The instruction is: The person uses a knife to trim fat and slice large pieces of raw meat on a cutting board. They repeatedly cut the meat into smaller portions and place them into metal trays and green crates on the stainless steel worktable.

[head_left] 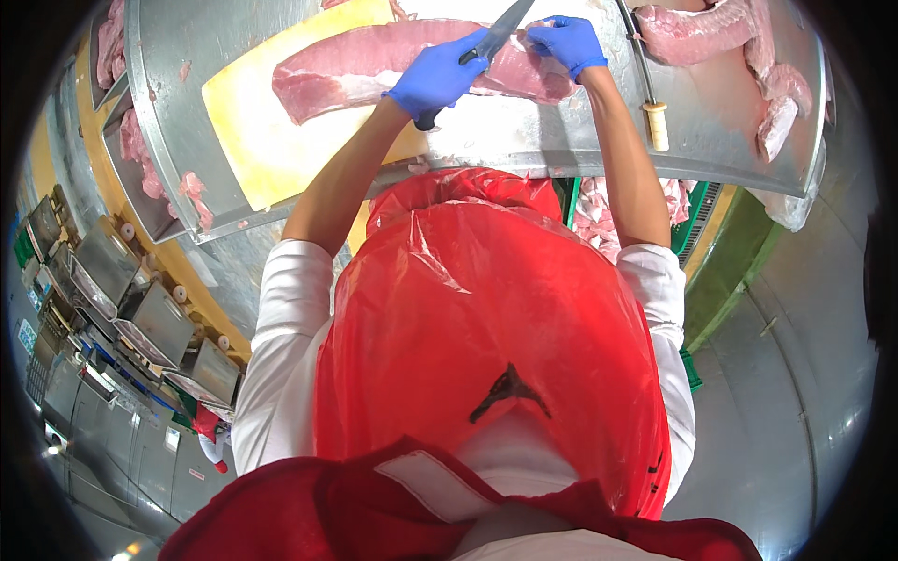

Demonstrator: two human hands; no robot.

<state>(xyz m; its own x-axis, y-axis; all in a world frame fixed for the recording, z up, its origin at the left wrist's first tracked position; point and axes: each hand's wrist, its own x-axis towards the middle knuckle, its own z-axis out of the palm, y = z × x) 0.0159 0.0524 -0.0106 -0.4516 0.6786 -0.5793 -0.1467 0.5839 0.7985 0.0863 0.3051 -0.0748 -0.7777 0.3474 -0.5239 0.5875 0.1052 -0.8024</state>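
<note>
A long pale-pink pork loin (374, 58) lies across a yellow cutting board (245, 122) on a metal table. My left hand (435, 77), in a blue glove, is closed around the black handle of a knife (503, 30). The blade points up and to the right, over the loin's right part. Gloved in blue too, my right hand (569, 43) has its fingers pinched on the loin's far edge near the right end. The blade's lower edge meets or hovers over the meat; I cannot tell which.
A sharpening steel with a cream handle (657, 126) lies right of the board. More pork pieces (697, 34) sit at the table's right. A green crate (694, 220) of trimmings stands below the near edge. Metal trays with meat (138, 154) flank the left side.
</note>
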